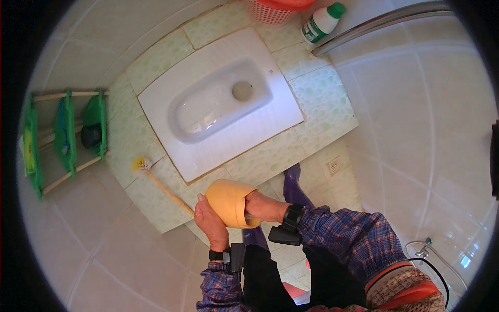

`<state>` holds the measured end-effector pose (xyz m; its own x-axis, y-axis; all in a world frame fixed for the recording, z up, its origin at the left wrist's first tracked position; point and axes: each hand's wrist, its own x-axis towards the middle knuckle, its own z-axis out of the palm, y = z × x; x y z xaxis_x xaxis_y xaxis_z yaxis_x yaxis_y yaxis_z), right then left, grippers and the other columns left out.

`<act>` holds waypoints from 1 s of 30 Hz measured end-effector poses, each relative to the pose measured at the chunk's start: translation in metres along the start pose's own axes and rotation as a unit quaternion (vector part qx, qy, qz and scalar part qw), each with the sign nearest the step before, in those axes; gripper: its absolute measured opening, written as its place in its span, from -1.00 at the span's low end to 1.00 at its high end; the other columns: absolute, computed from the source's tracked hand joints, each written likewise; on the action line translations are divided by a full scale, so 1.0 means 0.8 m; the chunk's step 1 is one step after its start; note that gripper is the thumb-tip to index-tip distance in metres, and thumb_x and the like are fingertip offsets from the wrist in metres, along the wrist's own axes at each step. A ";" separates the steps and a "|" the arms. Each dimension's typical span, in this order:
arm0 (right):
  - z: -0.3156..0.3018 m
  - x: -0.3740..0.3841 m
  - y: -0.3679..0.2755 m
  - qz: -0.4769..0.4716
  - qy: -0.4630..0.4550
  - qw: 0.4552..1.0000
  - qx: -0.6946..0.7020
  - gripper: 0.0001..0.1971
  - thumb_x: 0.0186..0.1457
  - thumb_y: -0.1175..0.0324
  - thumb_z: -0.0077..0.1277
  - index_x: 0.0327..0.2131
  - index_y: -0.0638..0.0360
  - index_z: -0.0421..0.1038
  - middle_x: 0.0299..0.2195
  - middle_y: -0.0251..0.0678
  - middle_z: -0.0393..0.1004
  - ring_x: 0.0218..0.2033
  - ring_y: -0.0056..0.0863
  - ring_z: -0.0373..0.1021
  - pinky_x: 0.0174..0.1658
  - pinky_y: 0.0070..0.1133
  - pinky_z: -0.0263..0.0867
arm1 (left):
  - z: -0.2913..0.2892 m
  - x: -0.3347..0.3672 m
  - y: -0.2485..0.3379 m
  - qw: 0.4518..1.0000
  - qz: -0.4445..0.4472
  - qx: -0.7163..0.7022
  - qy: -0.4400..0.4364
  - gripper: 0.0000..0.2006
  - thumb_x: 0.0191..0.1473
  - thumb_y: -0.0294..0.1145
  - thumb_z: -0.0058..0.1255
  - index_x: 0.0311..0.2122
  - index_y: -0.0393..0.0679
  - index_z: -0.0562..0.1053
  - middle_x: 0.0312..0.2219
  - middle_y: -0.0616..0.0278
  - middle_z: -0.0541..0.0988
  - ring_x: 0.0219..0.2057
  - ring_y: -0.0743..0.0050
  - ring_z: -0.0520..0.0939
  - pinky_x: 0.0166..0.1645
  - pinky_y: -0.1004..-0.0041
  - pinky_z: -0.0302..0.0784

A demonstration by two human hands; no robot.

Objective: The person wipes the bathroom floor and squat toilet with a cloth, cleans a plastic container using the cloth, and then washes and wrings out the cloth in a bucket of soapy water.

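Observation:
My left hand [212,223] grips a yellow-orange round plastic container [226,203] from its left side, thumb up. The container is tilted with its opening toward my right. My right hand [267,206] reaches into that opening, so its fingers are hidden inside. A toilet brush [169,191] with yellow and white bristles and a long tan handle lies on the tiled step. Its handle end comes close to my left hand; I cannot tell whether they touch. Just beyond the container is a white squat toilet [249,127] set into the step, with wet spots in its bowl.
A green shelf rack [65,138] stands against the left wall. At the back are a pink-red basket [270,13] and a white bottle [322,23] with a green cap, near a metal pipe [384,26]. A drain [334,165] lies low on the right, by my purple boot [293,184].

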<state>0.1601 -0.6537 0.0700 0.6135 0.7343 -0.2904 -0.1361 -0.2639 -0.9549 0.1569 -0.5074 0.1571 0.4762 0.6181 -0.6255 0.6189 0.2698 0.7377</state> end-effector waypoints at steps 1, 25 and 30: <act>0.005 0.005 -0.009 -0.002 -0.004 1.000 0.009 -0.66 0.00 0.44 -0.11 -0.14 0.38 0.40 -0.17 0.01 0.48 -0.06 -0.11 0.37 0.04 -0.39 0.25 | -0.011 0.003 -0.005 1.000 0.012 -0.009 0.008 -0.61 0.27 -0.09 -0.18 -0.44 -0.20 0.41 -0.53 0.40 0.46 -0.50 0.69 0.40 -0.39 0.58 0.36; -0.050 0.025 -0.099 0.036 0.032 0.997 -0.066 -0.59 -0.01 0.51 -0.07 -0.03 0.39 0.25 -0.10 0.16 0.35 -0.02 0.10 0.27 0.04 -0.27 0.22 | -0.003 0.015 -0.011 0.989 -0.070 -0.130 -0.001 -0.61 0.31 -0.14 -0.28 -0.27 -0.29 0.46 -0.35 0.24 0.54 -0.33 0.52 0.51 -0.22 0.48 0.43; -0.024 0.023 0.008 0.083 -0.024 0.993 -0.078 -0.66 0.00 0.41 -0.11 -0.17 0.47 0.35 -0.22 0.19 0.43 -0.14 0.07 0.37 -0.10 -0.25 0.32 | 0.003 0.004 -0.022 0.994 0.040 0.093 -0.047 -0.59 0.32 -0.16 -0.35 -0.28 -0.34 0.41 -0.39 0.15 0.53 -0.36 0.32 0.55 -0.25 0.35 0.45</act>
<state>0.1857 -0.6538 0.0595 0.5545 0.7002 -0.4498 -0.1079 -0.4754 -0.8731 0.1487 -0.5117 0.1413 0.5784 0.5584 -0.5946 0.6775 0.0771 0.7315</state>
